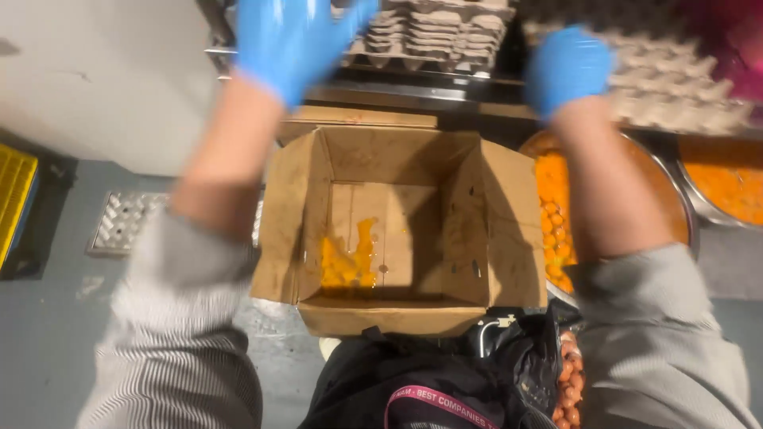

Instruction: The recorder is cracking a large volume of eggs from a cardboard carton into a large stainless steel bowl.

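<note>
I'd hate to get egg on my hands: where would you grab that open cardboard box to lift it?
Take the cardboard box by its two outer side walls, coming from left and right. It stands upright with flaps open, and the yolk spill lies inside on the bottom, left of middle, so the outsides look clean. The left hand and right hand are above it, at the egg trays.

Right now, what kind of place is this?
Probably an egg-breaking work area in a food plant or big kitchen. Stacked grey egg trays sit ahead, metal bowls of yolks stand at right, and both hands wear blue gloves.
</note>
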